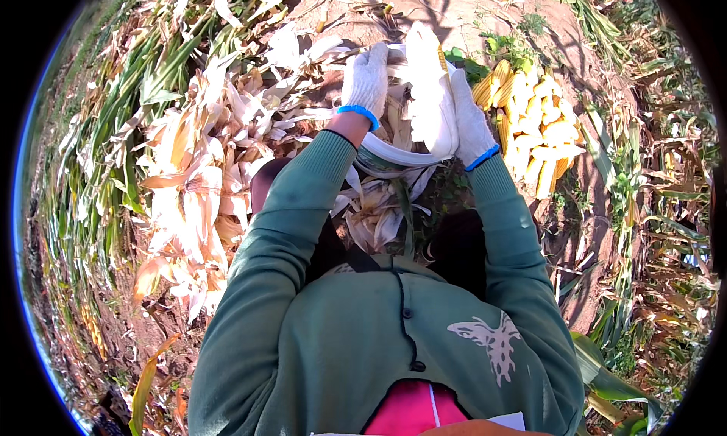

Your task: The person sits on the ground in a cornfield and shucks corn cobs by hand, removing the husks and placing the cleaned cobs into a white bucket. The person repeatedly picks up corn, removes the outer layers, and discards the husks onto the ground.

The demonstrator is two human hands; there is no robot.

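Note:
A maize ear in pale husk (430,95) stands lengthwise over a round white-rimmed tub (397,156), a strip of yellow kernels bare near its upper right edge. My right hand (470,121), in a white knit glove with a blue cuff, holds the ear along its right side, most fingers hidden behind it. To the left of the ear is my left hand (366,83), gloved alike, with its fingers bent over the tub's far left side. Pale husk lies between that hand and the ear; whether the fingers grip it is unclear.
Husked yellow maize ears (537,124) are piled on the soil to the right of the tub. A broad heap of dry husks (196,169) covers the ground on the left. Cut green stalks (176,78) lie beyond it, and more stalks (625,203) line the right.

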